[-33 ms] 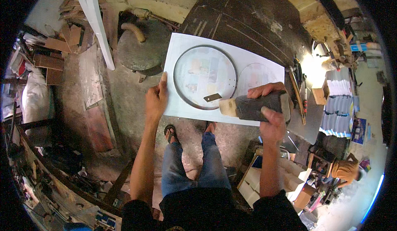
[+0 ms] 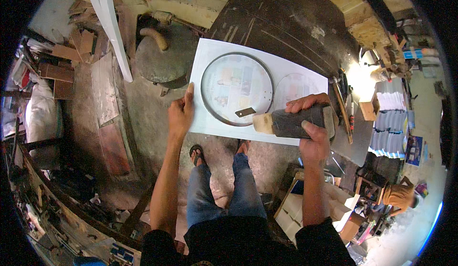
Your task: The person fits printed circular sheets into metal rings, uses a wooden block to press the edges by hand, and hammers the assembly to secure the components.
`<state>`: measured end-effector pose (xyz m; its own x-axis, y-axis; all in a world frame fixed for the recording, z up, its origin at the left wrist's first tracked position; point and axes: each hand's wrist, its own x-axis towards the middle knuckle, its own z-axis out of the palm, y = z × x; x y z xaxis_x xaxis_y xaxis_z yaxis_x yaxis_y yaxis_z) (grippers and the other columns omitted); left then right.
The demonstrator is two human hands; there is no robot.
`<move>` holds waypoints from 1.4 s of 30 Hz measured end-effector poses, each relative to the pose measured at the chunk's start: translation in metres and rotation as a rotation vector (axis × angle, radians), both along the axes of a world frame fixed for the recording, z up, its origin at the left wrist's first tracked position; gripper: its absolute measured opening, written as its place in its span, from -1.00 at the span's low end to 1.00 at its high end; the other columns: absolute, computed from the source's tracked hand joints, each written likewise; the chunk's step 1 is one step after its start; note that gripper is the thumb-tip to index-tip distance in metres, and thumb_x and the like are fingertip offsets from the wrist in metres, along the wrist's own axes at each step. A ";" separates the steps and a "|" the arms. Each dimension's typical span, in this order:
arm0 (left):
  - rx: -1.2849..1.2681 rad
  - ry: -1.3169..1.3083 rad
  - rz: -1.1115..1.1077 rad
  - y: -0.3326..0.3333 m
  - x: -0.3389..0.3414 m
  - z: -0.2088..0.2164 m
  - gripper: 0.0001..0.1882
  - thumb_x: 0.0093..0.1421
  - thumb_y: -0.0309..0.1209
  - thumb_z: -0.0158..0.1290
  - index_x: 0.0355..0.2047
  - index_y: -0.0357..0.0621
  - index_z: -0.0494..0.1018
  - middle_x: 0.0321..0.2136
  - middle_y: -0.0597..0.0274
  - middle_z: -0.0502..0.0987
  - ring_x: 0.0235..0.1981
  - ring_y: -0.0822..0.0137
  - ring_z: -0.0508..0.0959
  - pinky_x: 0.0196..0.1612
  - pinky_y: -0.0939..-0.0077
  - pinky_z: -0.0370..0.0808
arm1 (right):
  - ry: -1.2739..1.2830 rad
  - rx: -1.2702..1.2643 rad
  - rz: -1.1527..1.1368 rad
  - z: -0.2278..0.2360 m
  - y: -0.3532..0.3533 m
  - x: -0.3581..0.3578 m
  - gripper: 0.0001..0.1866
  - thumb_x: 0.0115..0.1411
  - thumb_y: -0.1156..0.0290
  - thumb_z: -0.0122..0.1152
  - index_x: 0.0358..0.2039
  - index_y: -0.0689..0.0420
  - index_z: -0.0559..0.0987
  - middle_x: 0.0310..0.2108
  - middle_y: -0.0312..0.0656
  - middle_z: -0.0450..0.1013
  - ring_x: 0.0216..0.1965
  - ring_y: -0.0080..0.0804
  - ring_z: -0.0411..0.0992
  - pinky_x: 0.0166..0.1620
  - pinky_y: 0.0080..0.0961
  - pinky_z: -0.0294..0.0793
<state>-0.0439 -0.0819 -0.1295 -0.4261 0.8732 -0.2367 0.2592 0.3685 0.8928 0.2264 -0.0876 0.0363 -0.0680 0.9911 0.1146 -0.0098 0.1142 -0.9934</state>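
Pinching the white sheet (image 2: 279,68) by its left edge, the left hand (image 2: 180,117) is unmoved; the right hand (image 2: 314,143) stays clamped round a dark block (image 2: 290,122) at the sheet's right. The metal ring (image 2: 202,87) lies on the sheet, practically unshifted.

The person's bare left forearm (image 2: 164,189) rises from a short black fabric sleeve (image 2: 160,244), leaning slightly rightward toward the wrist. The left hand (image 2: 179,116) has one digit stretched straight away from the body and the others bent. The bare right forearm (image 2: 313,189) stands nearly vertical, well apart from the left. The right hand (image 2: 314,146) is spread in a wide grasp, its fingers (image 2: 305,103) together on the far side, pointing left, its thumb (image 2: 313,129) on the near side, angled up and leftward.
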 end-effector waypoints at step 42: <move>0.535 0.138 -0.144 -0.081 0.018 0.013 -0.39 0.18 -0.25 0.09 0.15 -0.23 0.15 0.06 0.03 0.29 0.04 0.17 0.34 -0.04 0.24 0.39 | -0.953 0.578 0.629 -0.097 0.078 -0.002 -0.86 0.00 0.62 0.07 -0.36 0.27 0.45 -0.21 0.01 0.36 -0.06 0.00 0.36 0.03 -0.17 0.38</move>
<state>-0.0264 -0.1631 -0.1162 -0.2898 0.9076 0.3038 0.4006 -0.1733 0.8997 0.2247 -0.0095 -0.0608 -0.7976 0.5806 0.1635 0.4657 0.7650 -0.4448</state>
